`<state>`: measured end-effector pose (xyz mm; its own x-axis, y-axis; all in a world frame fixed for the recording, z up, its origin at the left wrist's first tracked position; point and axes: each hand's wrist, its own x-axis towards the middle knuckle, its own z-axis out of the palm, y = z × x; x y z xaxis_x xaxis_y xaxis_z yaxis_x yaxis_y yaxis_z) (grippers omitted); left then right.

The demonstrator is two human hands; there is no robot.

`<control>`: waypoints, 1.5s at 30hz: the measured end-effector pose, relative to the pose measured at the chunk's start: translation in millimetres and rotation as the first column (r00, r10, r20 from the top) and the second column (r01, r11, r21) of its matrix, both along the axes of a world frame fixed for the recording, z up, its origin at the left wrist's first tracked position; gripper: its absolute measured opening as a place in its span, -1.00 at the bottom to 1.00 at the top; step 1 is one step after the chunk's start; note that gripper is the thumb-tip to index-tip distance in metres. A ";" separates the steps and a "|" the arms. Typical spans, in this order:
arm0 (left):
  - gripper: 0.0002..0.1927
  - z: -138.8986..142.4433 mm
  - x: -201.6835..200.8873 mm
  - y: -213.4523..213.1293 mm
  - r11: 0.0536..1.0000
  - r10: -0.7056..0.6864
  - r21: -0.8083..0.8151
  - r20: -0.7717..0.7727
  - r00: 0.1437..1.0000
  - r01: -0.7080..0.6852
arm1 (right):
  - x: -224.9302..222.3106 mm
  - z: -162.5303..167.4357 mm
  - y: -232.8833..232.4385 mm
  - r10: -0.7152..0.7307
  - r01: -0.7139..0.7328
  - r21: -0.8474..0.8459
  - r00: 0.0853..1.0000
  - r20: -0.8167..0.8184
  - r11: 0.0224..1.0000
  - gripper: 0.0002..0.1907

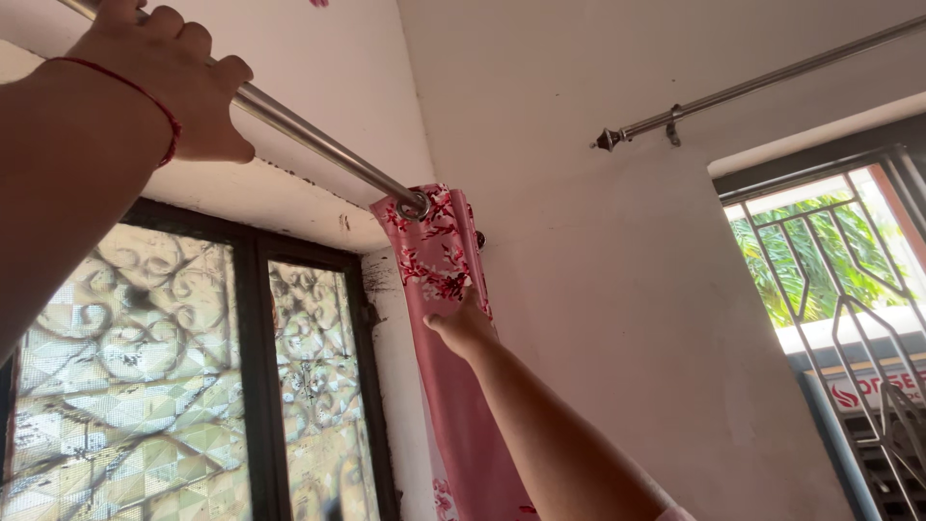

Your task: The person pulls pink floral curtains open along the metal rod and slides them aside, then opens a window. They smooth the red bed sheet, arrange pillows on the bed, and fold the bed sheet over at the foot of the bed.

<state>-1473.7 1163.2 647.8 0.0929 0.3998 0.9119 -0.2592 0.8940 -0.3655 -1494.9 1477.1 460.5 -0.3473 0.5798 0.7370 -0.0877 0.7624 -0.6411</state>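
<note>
Along the bare stretch of the shiny steel curtain rod (318,145), between the left hand (164,72) clasped round it and the pink flower-printed curtain (439,289) hanging from its far end, there is open room to pass. The corner behind the curtain is tight: the white side wall (598,309) and the dark-framed patterned-glass window (193,386) close in, and the right hand (463,323) pressing the cloth fills the gap there

curtain (453,386) on rod (318,145) — window (193,386) left
</note>
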 end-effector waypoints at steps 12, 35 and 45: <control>-0.03 8.2 -11.5 3.9 0.998 -0.046 0.039 0.004 0.999 0.045 | 1.5 -4.3 23.5 0.138 -0.129 -0.186 0.990 0.037 0.974 0.10; -0.09 7.5 -16.9 -3.2 0.965 -0.249 -0.092 -0.011 0.969 0.247 | -20.8 -15.1 32.3 -0.176 0.181 -0.071 0.982 0.069 0.981 -0.74; -0.13 11.7 -15.6 -3.1 0.975 -0.205 -0.092 0.005 0.979 0.204 | -35.5 8.3 -61.5 0.211 -0.202 0.335 0.978 0.011 0.920 -0.72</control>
<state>-1489.3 1160.2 659.4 0.1855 0.4536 0.8717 -0.0761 0.8911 -0.4474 -1530.4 1415.6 468.8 -0.4120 0.2172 0.8849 -0.2784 0.8947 -0.3493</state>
